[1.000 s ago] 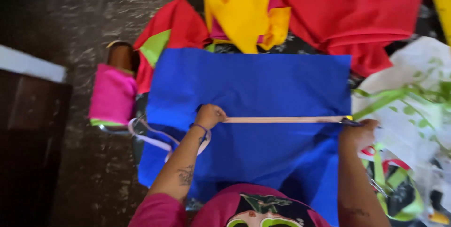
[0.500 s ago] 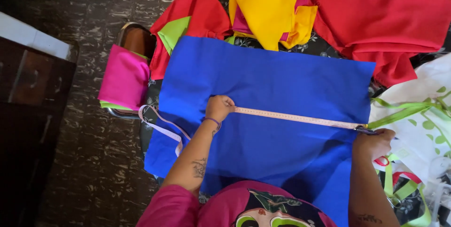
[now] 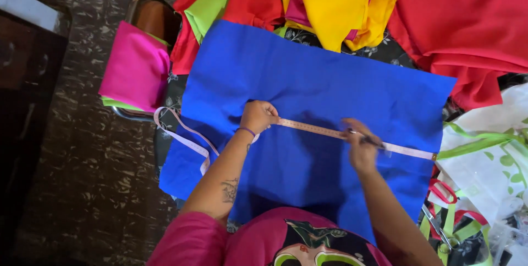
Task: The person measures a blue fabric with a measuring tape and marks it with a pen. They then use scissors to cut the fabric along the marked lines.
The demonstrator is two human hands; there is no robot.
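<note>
A large blue cloth (image 3: 308,112) lies spread flat across the work surface in front of the person. A pale measuring tape (image 3: 330,132) runs across it from left to right, reaching the cloth's right edge, while its loose end loops off the left edge.

The left hand (image 3: 257,117) is closed in a fist on the tape, pinning it down near the middle of the cloth. The right hand (image 3: 360,147) sits a little way along the same tape, fingers pinched around a thin dark marking tool (image 3: 366,138) whose tip rests at the tape; I cannot tell what kind of tool it is. The two hands are apart, with a bare stretch of tape between them.

Beyond the far edge of the blue cloth lie yellow cloth (image 3: 330,7) and red cloth (image 3: 467,29). A folded pink cloth (image 3: 135,68) rests on a chair to the left. Red-handled scissors (image 3: 443,211) lie at the right, near white fabric with green print (image 3: 489,156).
</note>
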